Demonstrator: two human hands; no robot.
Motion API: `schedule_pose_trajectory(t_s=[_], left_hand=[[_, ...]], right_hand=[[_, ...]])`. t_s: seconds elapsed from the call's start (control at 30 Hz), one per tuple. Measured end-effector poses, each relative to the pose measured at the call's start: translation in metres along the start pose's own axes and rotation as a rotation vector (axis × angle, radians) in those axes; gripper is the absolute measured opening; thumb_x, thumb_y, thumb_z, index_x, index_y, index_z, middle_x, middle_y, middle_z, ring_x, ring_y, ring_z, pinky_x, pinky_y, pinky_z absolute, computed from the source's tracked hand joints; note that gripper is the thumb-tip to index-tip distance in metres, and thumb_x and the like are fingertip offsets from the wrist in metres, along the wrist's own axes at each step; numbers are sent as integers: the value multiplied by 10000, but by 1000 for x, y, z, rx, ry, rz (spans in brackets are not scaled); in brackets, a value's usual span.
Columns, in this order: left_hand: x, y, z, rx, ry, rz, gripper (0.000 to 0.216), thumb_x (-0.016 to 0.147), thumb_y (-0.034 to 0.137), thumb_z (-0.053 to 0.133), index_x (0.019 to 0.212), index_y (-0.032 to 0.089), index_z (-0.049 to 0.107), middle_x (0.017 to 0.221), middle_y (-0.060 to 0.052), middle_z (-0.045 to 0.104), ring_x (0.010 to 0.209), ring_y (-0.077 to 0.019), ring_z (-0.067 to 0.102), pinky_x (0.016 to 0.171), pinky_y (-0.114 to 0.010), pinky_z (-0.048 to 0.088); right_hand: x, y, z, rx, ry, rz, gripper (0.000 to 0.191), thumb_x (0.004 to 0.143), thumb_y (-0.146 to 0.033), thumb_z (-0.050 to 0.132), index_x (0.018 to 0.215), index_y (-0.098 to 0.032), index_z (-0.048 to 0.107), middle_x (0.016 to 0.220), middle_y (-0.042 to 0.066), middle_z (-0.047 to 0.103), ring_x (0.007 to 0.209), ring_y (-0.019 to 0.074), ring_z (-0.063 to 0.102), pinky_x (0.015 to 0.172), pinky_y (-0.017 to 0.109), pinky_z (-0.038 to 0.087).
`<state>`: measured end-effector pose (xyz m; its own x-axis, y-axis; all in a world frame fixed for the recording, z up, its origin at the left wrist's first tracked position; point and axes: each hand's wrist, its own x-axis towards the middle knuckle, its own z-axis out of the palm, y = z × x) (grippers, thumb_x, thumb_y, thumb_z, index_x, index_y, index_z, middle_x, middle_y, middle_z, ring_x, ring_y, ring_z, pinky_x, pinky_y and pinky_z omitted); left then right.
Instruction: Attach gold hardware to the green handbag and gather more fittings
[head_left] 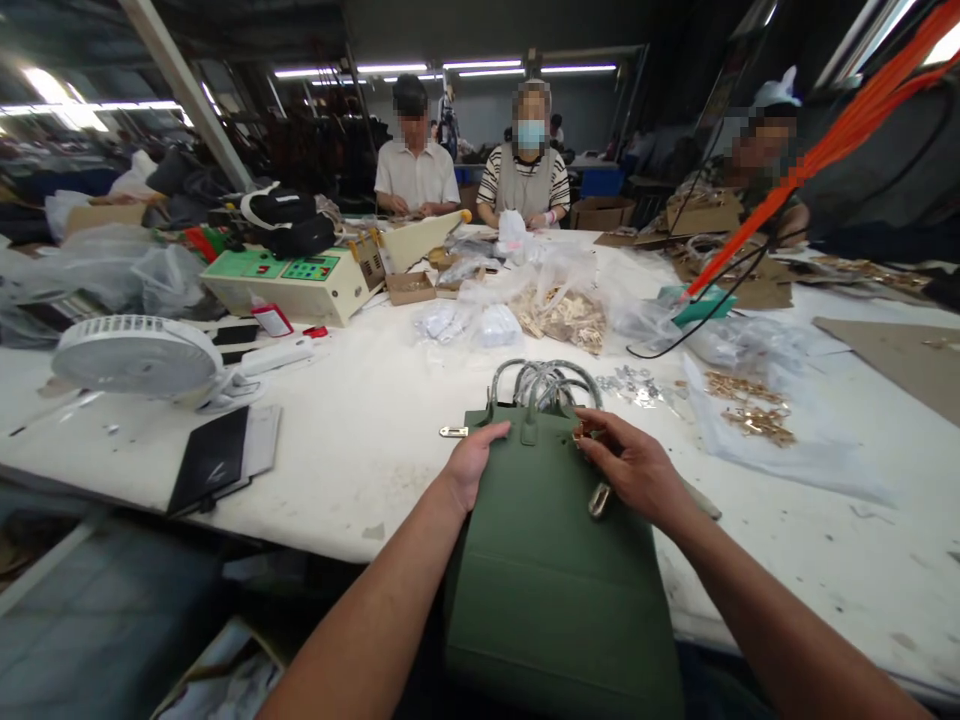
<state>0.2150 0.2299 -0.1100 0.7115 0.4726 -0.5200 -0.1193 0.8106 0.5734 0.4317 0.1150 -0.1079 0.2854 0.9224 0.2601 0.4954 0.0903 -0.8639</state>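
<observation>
A dark green handbag (559, 560) with wrapped, looped handles (541, 375) lies before me, its handle end on the white table and its lower end over the near edge. My left hand (476, 465) grips the bag's upper left edge, thumb on the face and fingers hidden behind. Beside it a metal tab (453, 432) sticks out. My right hand (634, 465) is closed, thumb and index finger pinching a small gold metal fitting (579, 432) against the bag's upper right. Just below that hand, a metal clasp piece (599, 500) hangs at the bag's right side.
Silver fittings (637, 385) and gold fittings (757, 420) lie right of the bag. Plastic bags of parts (566, 310) sit beyond it. Leftward are a white fan (139, 355), black notebook (211, 458) and beige machine (292, 280). Orange cords (787, 190) slant down at right. Several people sit opposite.
</observation>
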Motion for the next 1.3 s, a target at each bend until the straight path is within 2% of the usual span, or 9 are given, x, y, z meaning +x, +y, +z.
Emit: schedule_pose_trajectory(t_s=[0.07,0.3,0.43,0.57,0.67,0.8,1.0,1.13,1.3], left_hand=[[1,1,0,-8,16,-1,498,949,385,507,1225,3,667,987,-193,772,861,-294,759,882,-416,573],[1,2,-2,-45,-27,-6,467,974,347,450,1188,10,692,949,-199,773,861,-291,760,857,-393,577],[2,1,-4,-23,-15,0,458,968,353,464,1166,16,703,917,-192,774,780,-285,755,776,-384,585],[3,-1,-5,-17,19,-1,439,967,353,476,1147,28,711,901,-179,775,722,-268,742,737,-374,582],[3,-1,-5,-31,14,4,439,967,354,478,1148,30,712,907,-179,775,735,-266,743,741,-368,579],[3,-1,-5,-29,10,0,445,958,359,490,1158,28,711,905,-181,775,739,-282,745,755,-396,584],[4,-2,-5,-44,2,2,452,962,355,470,1157,24,709,943,-192,773,784,-293,751,797,-418,588],[5,-2,-5,-34,10,3,442,954,357,489,1147,30,714,944,-191,774,787,-292,753,791,-409,589],[6,-3,-6,-37,17,15,438,949,356,495,1137,30,719,941,-192,774,786,-291,754,784,-400,590]], right_hand=[[-1,2,1,36,9,46,403,871,-454,638,1214,-256,710,1066,41,740,925,228,685,868,378,538],[-9,-4,18,99,92,140,312,867,-480,699,1027,-213,713,1062,53,746,915,215,680,850,353,530],[-8,-1,17,103,117,173,359,845,-521,729,1023,-209,709,1058,64,745,899,213,675,833,347,527],[-4,8,15,146,179,217,464,820,-580,745,1067,-193,675,932,70,742,750,196,652,712,333,527],[-4,10,13,129,139,201,487,812,-591,751,1071,-184,685,900,67,735,759,200,651,704,325,518],[-4,11,9,92,70,189,424,834,-565,742,1049,-201,704,925,50,737,832,203,665,739,314,504],[1,15,3,-11,39,173,361,844,-528,731,1011,-208,726,865,32,731,770,191,658,698,305,493],[4,11,4,-167,30,47,248,889,-459,682,988,-244,757,905,13,736,771,180,658,742,322,510],[3,7,2,-292,-71,-223,175,939,-323,614,1041,-269,746,1061,6,721,970,184,673,901,324,525]])
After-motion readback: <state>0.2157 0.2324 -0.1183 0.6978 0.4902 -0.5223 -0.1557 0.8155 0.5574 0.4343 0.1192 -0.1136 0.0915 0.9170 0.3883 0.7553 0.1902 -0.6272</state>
